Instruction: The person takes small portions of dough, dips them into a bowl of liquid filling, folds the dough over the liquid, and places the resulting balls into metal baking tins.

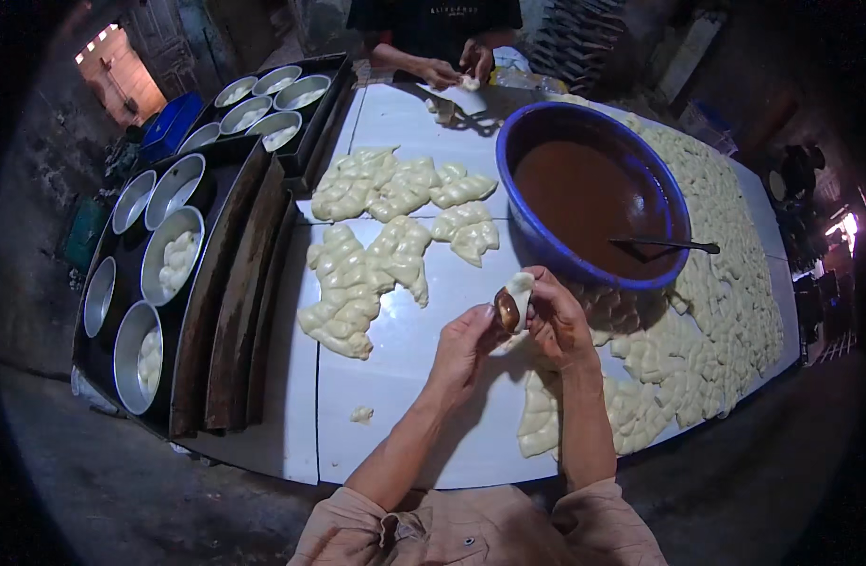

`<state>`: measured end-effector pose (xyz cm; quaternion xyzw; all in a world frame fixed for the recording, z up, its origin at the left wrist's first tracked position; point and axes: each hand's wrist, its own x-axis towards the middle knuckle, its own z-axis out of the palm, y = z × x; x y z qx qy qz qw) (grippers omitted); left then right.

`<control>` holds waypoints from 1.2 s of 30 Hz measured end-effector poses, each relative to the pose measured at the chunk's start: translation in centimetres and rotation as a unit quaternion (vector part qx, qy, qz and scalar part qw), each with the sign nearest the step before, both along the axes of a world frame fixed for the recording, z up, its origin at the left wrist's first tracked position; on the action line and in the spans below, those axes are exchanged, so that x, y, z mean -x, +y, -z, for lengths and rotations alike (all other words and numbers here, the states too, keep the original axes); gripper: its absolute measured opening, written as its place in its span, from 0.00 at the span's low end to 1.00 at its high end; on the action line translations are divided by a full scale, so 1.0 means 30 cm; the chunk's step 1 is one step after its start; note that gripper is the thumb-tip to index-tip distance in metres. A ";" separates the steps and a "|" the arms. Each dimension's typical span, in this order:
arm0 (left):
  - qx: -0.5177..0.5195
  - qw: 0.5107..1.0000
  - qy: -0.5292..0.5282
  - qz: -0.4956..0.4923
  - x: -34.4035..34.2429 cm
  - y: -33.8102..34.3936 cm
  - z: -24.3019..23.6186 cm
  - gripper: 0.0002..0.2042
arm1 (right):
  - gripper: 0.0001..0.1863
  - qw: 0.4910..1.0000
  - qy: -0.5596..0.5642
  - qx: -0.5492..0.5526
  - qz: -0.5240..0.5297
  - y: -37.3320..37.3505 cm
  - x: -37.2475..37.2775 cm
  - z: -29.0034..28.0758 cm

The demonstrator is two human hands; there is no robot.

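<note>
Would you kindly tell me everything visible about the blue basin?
The blue basin is round, wide and upright, with a plastic-looking wall and thick rim. It stands on the white table. Brown paste partly fills it; a dark utensil dips in, its handle across the right rim. Dough lies close on its right.

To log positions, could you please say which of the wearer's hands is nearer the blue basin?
The right hand, just nearside of the blue basin; the left hand is farther left.

One fisheye view looks down and forward from the head, above the near hands [463,347] and white table [381,382]
</note>
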<state>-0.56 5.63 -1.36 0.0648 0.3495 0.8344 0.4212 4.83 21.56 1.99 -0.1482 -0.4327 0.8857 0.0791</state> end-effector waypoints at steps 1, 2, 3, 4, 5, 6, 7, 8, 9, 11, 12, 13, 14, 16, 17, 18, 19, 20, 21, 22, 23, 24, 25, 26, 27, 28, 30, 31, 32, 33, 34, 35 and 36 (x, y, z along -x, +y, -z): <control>0.045 0.998 -0.013 -0.039 0.004 -0.023 0.009 0.17 | 0.15 0.999 0.016 0.021 -0.023 -0.015 -0.006 0.006; 0.090 0.993 -0.025 -0.078 0.010 -0.045 0.018 0.15 | 0.15 0.999 0.013 0.023 -0.026 -0.046 -0.017 0.010; 0.092 0.992 -0.028 -0.081 0.016 -0.069 0.024 0.15 | 0.19 0.996 -0.031 -0.085 -0.009 -0.089 -0.030 0.009; 0.132 0.986 -0.006 -0.100 0.026 -0.086 0.027 0.15 | 0.23 0.978 -0.074 -0.194 0.010 -0.119 -0.042 0.004; 0.173 0.977 0.017 -0.121 0.029 -0.101 0.029 0.14 | 0.30 0.973 -0.012 -0.232 -0.004 -0.132 -0.037 0.064; 0.175 0.977 0.017 -0.122 0.025 -0.105 0.028 0.14 | 0.35 0.894 0.052 -0.443 0.040 -0.147 -0.036 0.111; 0.177 0.973 0.045 -0.139 0.021 -0.112 0.021 0.14 | 0.36 0.852 0.034 -0.520 0.052 -0.191 -0.034 0.087; 0.179 0.969 0.075 -0.156 0.017 -0.117 0.018 0.14 | 0.36 0.804 0.018 -0.591 0.064 -0.235 -0.031 0.067; 0.176 0.966 0.091 -0.164 0.011 -0.124 0.015 0.14 | 0.30 0.777 0.039 -0.617 0.114 -0.272 -0.018 0.079; 0.205 0.950 0.120 -0.202 0.001 -0.119 0.004 0.13 | 0.26 0.780 0.032 -0.611 0.130 -0.295 -0.016 0.143; 0.217 0.937 0.154 -0.228 0.003 -0.115 0.031 0.13 | 0.21 0.782 0.024 -0.605 0.147 -0.303 -0.017 0.166; 0.220 0.936 0.152 -0.230 0.011 -0.124 0.046 0.13 | 0.12 0.763 0.032 -0.613 0.199 -0.324 0.005 0.144; 0.228 0.921 0.204 -0.240 0.023 -0.130 0.061 0.13 | 0.12 0.766 0.032 -0.612 0.197 -0.325 0.017 0.145; 0.234 0.906 0.253 -0.246 0.045 -0.137 0.055 0.14 | 0.09 0.866 -0.008 -0.479 0.143 -0.313 0.025 0.150; 0.232 0.939 0.185 -0.171 0.066 -0.145 0.025 0.15 | 0.07 0.924 -0.022 -0.360 0.125 -0.315 0.037 0.150; 0.227 0.962 0.115 -0.095 0.088 -0.155 -0.005 0.16 | 0.10 0.959 -0.033 -0.263 0.104 -0.311 0.026 0.130; 0.239 0.963 0.116 -0.048 0.112 -0.172 -0.035 0.16 | 0.10 0.959 -0.069 -0.267 0.058 -0.303 0.019 0.094; 0.240 0.963 0.115 -0.050 0.134 -0.188 -0.038 0.16 | 0.11 0.957 -0.105 -0.271 0.013 -0.291 0.011 0.073; 0.243 0.963 0.109 -0.027 0.153 -0.203 -0.039 0.17 | 0.11 0.957 -0.104 -0.271 0.011 -0.293 -0.002 0.070; 0.246 0.964 0.103 -0.003 0.162 -0.213 -0.036 0.18 | 0.11 0.959 -0.028 -0.282 -0.001 -0.299 -0.027 0.074; 0.254 0.963 0.095 -0.003 0.164 -0.220 -0.034 0.17 | 0.12 0.955 0.049 -0.291 -0.013 -0.301 -0.043 0.075; 0.253 0.963 0.096 -0.003 0.159 -0.226 -0.037 0.17 | 0.12 0.955 0.049 -0.291 -0.013 -0.295 -0.044 0.077; 0.244 0.964 0.109 0.000 0.143 -0.238 -0.046 0.16 | 0.13 0.936 0.058 -0.347 -0.009 -0.292 -0.048 0.089; 0.234 0.965 0.118 0.009 0.126 -0.234 -0.051 0.15 | 0.14 0.913 0.060 -0.403 -0.003 -0.280 -0.053 0.118; 0.215 0.970 0.111 0.012 0.100 -0.229 -0.063 0.14 | 0.12 0.928 0.096 -0.358 0.048 -0.275 -0.052 0.177; 0.216 0.970 0.112 0.013 0.087 -0.236 -0.062 0.14 | 0.12 0.928 0.096 -0.357 0.049 -0.284 -0.050 0.175; 0.178 0.976 0.126 0.003 0.070 -0.251 -0.050 0.13 | 0.10 0.896 0.141 -0.403 0.123 -0.311 -0.041 0.166; 0.178 0.974 0.139 0.025 0.079 -0.259 -0.043 0.13 | 0.08 0.913 0.121 -0.350 0.172 -0.352 -0.026 0.141; 0.179 0.974 0.138 0.024 0.074 -0.262 -0.037 0.13 | 0.08 0.914 0.121 -0.348 0.170 -0.362 -0.027 0.144; 0.163 0.976 0.142 0.037 0.067 -0.265 -0.031 0.13 | 0.09 0.912 0.104 -0.354 0.180 -0.370 -0.030 0.151; 0.147 0.977 0.145 0.052 0.062 -0.266 -0.031 0.13 | 0.09 0.909 0.086 -0.360 0.191 -0.373 -0.034 0.160; 0.159 0.976 0.136 0.061 0.055 -0.269 -0.037 0.13 | 0.07 0.861 0.123 -0.438 0.228 -0.367 -0.021 0.180; 0.160 0.976 0.134 0.062 0.043 -0.270 -0.035 0.13 | 0.07 0.862 0.120 -0.437 0.227 -0.363 -0.023 0.188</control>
